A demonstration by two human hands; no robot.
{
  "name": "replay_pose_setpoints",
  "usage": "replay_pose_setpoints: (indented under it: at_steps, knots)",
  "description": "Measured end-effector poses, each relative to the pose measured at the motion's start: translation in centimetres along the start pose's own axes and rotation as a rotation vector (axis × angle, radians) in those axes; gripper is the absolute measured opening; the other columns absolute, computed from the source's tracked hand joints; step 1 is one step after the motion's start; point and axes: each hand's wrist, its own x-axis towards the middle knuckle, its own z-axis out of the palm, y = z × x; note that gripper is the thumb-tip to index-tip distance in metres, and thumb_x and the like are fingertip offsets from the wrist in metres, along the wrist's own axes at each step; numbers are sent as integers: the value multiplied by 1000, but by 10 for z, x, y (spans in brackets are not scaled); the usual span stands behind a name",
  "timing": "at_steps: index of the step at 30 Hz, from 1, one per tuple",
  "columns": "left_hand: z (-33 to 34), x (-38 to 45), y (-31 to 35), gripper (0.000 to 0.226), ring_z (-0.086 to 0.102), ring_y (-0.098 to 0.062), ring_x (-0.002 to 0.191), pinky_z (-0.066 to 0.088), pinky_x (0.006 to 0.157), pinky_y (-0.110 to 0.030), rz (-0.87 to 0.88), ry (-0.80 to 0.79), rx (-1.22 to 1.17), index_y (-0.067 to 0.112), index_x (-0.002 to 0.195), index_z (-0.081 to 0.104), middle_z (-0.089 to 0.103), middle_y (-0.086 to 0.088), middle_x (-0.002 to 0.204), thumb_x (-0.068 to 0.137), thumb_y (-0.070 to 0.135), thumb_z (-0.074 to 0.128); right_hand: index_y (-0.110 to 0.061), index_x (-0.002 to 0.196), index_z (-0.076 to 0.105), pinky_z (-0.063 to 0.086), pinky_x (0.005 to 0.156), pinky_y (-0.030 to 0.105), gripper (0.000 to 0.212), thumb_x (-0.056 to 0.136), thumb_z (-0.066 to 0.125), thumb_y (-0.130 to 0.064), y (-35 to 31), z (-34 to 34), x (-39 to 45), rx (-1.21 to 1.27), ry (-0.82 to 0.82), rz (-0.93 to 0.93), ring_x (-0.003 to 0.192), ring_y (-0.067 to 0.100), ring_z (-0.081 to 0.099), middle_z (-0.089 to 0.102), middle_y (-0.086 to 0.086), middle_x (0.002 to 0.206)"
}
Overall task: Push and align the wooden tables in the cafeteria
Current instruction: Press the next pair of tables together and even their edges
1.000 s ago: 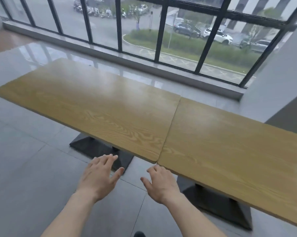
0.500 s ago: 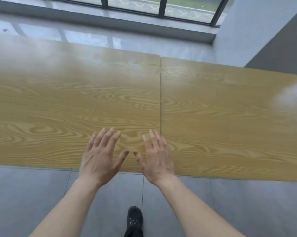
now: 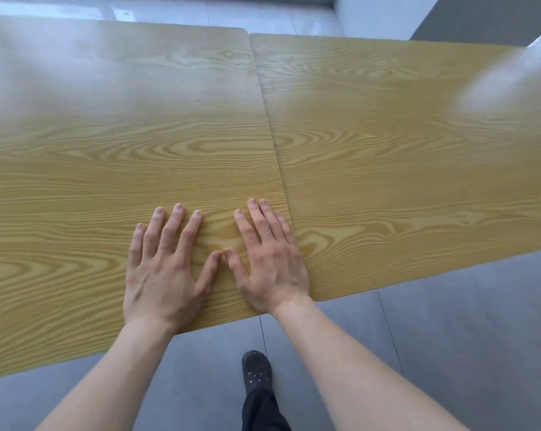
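Two wooden tables stand side by side with a thin seam between them: the left table (image 3: 113,157) and the right table (image 3: 403,157). My left hand (image 3: 166,269) lies flat, palm down, on the left table near its front edge. My right hand (image 3: 269,259) also lies flat on the left table, right beside the seam, its outer fingers at the joint. The thumbs nearly touch. Neither hand holds anything. The near edges of the two tabletops meet at about the same line by my right wrist.
Grey tiled floor (image 3: 449,337) runs under and in front of the tables. My black shoe and trouser leg (image 3: 256,374) stand close to the front edge. A grey wall (image 3: 387,14) rises behind the right table.
My view has tilted down and closer to the tabletops. Both hands have moved forward from the table's front edge and settled flat on the left table near the seam.
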Motion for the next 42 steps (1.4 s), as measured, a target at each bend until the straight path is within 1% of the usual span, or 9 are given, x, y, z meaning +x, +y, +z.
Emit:
replay_pose_setpoints:
  at_steps: [4, 16, 24, 30, 33, 37, 39, 40, 42]
  knots:
    - [3, 1, -2, 74, 6, -20, 158, 5, 127, -47, 1, 8, 7, 34, 159, 27, 22, 3, 169, 95, 72, 29, -18, 157, 36, 13, 127, 45, 64, 103, 40, -52, 1, 1, 1, 9, 21, 4, 158, 23, 13, 25, 8, 169]
    - [3, 3, -1, 74, 6, -21, 158, 4, 127, -47, 3, 22, 20, 35, 158, 28, 23, 3, 169, 94, 73, 28, -21, 157, 37, 11, 127, 44, 66, 101, 37, -57, 2, -1, 3, -10, 12, 7, 158, 22, 13, 24, 7, 169]
    - [4, 7, -3, 74, 9, -21, 158, 6, 127, -47, 5, 40, 13, 35, 157, 30, 25, 3, 168, 94, 72, 30, -21, 155, 40, 12, 127, 44, 66, 101, 35, -58, 5, 3, 9, 22, 30, -4, 157, 22, 16, 28, 7, 168]
    - [6, 9, -4, 74, 8, -21, 158, 8, 127, -48, 11, 45, 42, 34, 159, 27, 23, 3, 169, 96, 72, 26, -20, 156, 39, 13, 127, 46, 66, 102, 35, -58, 4, 2, 11, 20, 24, -20, 157, 23, 15, 28, 8, 168]
    - [7, 9, -6, 73, 8, -20, 158, 8, 127, -48, 17, 33, 45, 34, 159, 27, 23, 4, 169, 96, 71, 27, -20, 156, 38, 14, 127, 46, 66, 102, 34, -58, 3, 2, 11, 11, 17, -9, 158, 23, 14, 27, 8, 168]
    - [0, 3, -2, 74, 6, -19, 159, 8, 128, -48, 1, -30, 49, 34, 160, 26, 22, 4, 169, 95, 70, 29, -18, 158, 33, 12, 127, 47, 67, 103, 30, -56, 2, -4, 6, 33, -48, -28, 159, 23, 8, 21, 9, 170]
    - [-9, 2, 1, 76, 11, -20, 158, 10, 127, -47, 8, -61, 47, 32, 159, 31, 27, 3, 167, 93, 71, 29, -17, 157, 37, 16, 127, 46, 65, 104, 30, -54, 4, -12, 6, 69, -68, -37, 158, 23, 12, 25, 10, 168]
    - [-15, 6, 2, 76, 17, -21, 157, 11, 127, -47, 5, -73, 47, 31, 157, 35, 32, 2, 165, 93, 72, 29, -16, 155, 40, 17, 127, 45, 64, 105, 29, -54, 7, -17, 10, 79, -73, -39, 158, 23, 16, 29, 9, 167]
    - [-29, 19, 3, 76, 27, -23, 153, 14, 127, -46, -6, -74, 46, 30, 154, 40, 41, 2, 160, 93, 73, 27, -14, 155, 40, 13, 128, 41, 66, 105, 25, -55, 16, -31, 25, 80, -79, -36, 157, 22, 19, 32, 8, 166]
